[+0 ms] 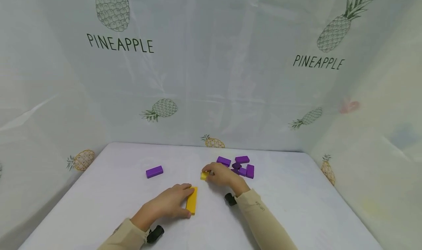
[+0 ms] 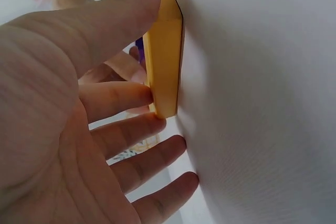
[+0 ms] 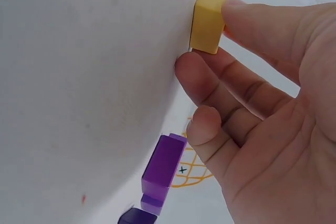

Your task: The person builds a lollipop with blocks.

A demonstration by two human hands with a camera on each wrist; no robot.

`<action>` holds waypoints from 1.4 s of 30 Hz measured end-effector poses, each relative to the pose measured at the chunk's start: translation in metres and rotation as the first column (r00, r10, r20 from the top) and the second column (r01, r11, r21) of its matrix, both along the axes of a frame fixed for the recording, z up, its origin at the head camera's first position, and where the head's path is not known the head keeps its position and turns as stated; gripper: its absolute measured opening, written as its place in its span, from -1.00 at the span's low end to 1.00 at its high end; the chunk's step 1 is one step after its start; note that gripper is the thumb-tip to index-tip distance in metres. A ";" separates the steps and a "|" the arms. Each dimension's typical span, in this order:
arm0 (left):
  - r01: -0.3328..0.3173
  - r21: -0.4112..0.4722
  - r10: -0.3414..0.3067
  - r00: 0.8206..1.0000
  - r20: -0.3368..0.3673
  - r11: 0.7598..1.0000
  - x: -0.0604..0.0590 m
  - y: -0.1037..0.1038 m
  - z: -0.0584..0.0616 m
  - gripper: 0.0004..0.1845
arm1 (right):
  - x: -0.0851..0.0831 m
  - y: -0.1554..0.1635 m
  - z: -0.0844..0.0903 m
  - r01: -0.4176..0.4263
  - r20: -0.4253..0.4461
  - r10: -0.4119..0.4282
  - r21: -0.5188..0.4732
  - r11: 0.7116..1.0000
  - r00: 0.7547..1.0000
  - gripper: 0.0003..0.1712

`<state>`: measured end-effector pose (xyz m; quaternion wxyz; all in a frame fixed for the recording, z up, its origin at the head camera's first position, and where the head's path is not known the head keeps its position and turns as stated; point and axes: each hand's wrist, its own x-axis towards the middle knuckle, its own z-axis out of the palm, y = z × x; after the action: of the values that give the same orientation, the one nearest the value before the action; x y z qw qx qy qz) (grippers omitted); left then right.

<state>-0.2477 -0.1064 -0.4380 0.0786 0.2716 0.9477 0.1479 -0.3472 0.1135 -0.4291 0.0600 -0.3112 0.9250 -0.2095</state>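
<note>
Two yellow blocks show in your head cam, both on the table (image 1: 306,209). Your L hand (image 1: 166,203) grips the long yellow block (image 1: 192,202) lengthwise, thumb at the near end, fingers at the far end; its long axis runs near-to-far, far end tipped slightly R. Ahead and a bit R, your R hand (image 1: 225,175) pinches the small yellow block (image 1: 204,176); most of it's covered, so you can't tell its axis there. Only this view gives you the lone purple block (image 1: 154,172), lying approx. crosswise, and most of the purple pile (image 1: 242,172) beyond your R hand.

L wrist cam adds what head hides: your index & middle tips touch the block's end; ring & little fingers are clear of it.

R wrist cam bares the small block: your thumb's on one face, w/ its longer visible edges seemingly along the table.
</note>
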 end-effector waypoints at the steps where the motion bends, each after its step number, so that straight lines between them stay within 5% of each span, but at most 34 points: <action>1: -0.002 -0.004 0.002 1.000 0.003 1.000 0.002 0.000 0.000 -0.13 | 0.001 -0.001 0.000 -0.004 -0.005 0.004 0.002 1.000 1.000 -0.65; 26: 0.051 0.013 -0.051 0.997 -0.049 0.999 0.025 -0.004 0.007 -0.16 | 0.017 -0.009 0.002 -0.093 -0.037 0.094 0.034 0.995 0.995 -0.70; 33: 0.056 0.004 -0.055 0.997 -0.059 0.998 0.032 0.005 0.010 -0.16 | 0.024 -0.008 0.004 -0.107 0.011 0.107 0.020 0.994 0.994 -0.73; 42: 0.042 -0.015 -0.044 0.995 -0.086 0.999 0.035 0.012 0.004 -0.17 | 0.033 -0.007 0.003 -0.141 0.001 0.141 0.033 0.990 0.990 -0.75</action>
<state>-0.2127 -0.0942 -0.4342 0.0424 0.2976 0.9451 0.1280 -0.3139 0.1063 -0.4261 0.0789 -0.3748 0.9042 -0.1891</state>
